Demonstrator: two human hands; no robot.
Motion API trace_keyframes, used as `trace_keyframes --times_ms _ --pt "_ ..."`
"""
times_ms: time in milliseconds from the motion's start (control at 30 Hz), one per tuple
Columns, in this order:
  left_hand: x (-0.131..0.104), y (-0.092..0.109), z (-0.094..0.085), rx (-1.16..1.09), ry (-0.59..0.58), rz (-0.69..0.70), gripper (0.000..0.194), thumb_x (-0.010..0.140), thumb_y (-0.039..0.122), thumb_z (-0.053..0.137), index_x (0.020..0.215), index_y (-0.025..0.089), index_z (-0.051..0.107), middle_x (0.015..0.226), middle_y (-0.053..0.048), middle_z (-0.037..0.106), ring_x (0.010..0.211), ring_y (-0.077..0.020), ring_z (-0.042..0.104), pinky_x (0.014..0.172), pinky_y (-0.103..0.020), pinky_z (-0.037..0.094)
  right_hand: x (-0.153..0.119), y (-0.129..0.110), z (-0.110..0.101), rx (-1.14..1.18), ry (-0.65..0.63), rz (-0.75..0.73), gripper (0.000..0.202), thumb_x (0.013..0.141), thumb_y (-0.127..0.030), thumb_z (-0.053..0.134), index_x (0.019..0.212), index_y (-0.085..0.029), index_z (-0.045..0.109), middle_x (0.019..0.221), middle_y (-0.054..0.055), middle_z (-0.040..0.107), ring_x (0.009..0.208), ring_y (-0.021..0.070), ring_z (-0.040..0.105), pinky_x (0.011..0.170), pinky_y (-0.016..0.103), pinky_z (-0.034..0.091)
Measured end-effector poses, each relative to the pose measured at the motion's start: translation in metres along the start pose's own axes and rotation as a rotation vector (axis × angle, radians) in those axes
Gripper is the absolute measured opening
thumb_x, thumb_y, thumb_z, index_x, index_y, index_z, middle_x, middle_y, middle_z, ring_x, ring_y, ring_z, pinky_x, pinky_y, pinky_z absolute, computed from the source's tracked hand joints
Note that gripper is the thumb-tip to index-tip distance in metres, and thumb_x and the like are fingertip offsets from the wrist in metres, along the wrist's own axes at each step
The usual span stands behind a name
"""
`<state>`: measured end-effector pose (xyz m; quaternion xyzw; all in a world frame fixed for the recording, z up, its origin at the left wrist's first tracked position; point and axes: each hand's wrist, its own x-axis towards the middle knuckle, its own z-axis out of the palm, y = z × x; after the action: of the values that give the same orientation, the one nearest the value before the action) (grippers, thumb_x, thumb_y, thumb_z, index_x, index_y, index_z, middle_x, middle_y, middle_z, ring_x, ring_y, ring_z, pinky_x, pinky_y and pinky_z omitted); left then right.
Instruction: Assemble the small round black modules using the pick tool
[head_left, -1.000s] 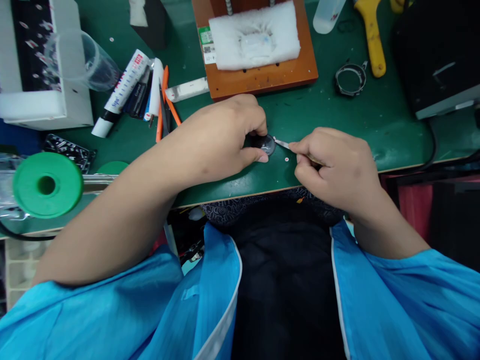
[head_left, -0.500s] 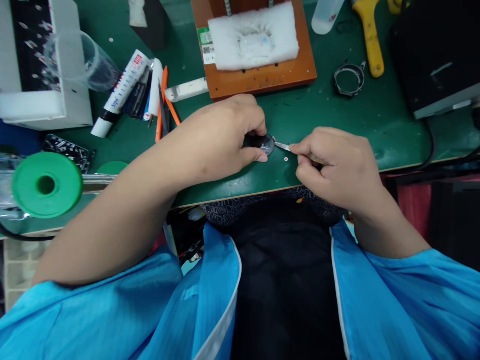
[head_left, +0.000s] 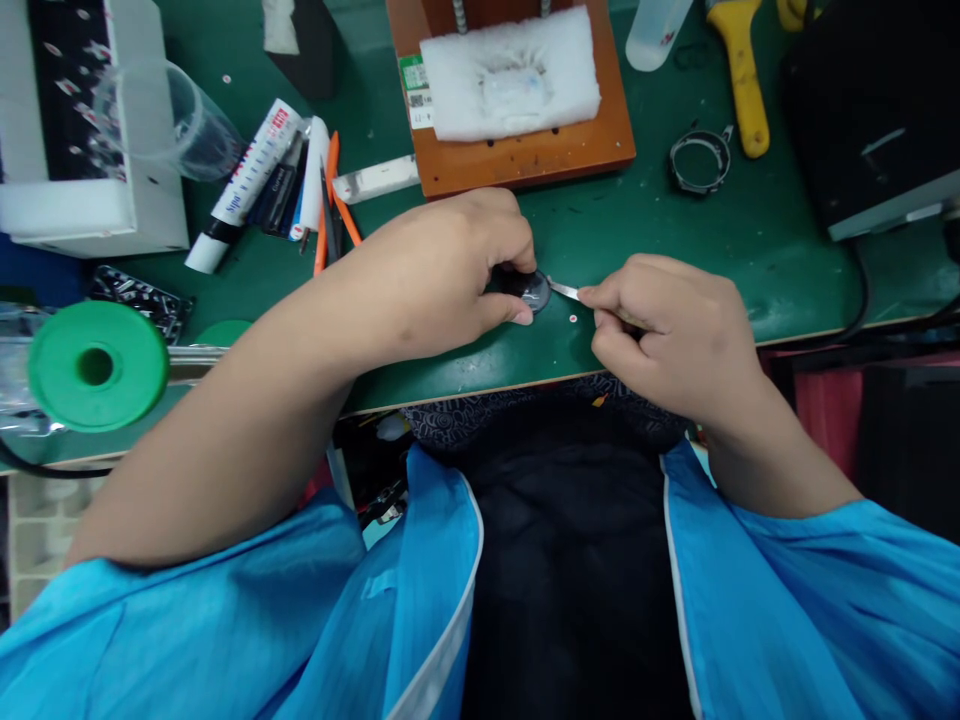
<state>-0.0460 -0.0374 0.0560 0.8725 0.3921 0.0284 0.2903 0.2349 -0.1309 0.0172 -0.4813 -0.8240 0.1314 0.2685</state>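
Between the thumb and fingers of my left hand [head_left: 480, 265] is a small dark round disc [head_left: 535, 291] with a glossy face, held low over the green bench. My fingers cover its left part. My right hand [head_left: 664, 325] is closed in a pinch round a thin metal blade tool [head_left: 564, 291], perhaps tweezers or a scraper; its handle is mostly hidden in the palm. The tool's tip meets or nearly meets the disc's right edge. A tiny white dot with a red mark [head_left: 573, 319] lies on the bench just below the tool.
An orange-brown fixture with white foam [head_left: 517, 75] stands behind my hands. A round metal frame [head_left: 700, 160] and a yellow-handled tool [head_left: 739, 75] lie to the right. At left are a marker [head_left: 247, 180], a clear cup [head_left: 172, 120], orange tweezers and a green spool [head_left: 97, 366].
The camera view has shifted very slightly. Both hands keep nearly the same pose, with the tool's tip still at the disc's right edge.
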Motion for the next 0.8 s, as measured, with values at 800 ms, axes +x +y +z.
trace_keyframes --times_ms 800 --pt "-0.0014 0.004 -0.0037 -0.06 -0.035 0.009 0.02 0.1 0.045 0.087 0.118 0.037 0.089 0.138 -0.01 0.087 0.137 -0.0407 0.082 0.121 -0.059 0.068 -0.001 0.0005 -0.0028 0.0 0.005 0.001 0.027 0.108 -0.013 0.062 0.098 -0.028 0.082 0.096 0.005 0.09 0.087 0.0272 0.083 0.076 0.042 0.059"
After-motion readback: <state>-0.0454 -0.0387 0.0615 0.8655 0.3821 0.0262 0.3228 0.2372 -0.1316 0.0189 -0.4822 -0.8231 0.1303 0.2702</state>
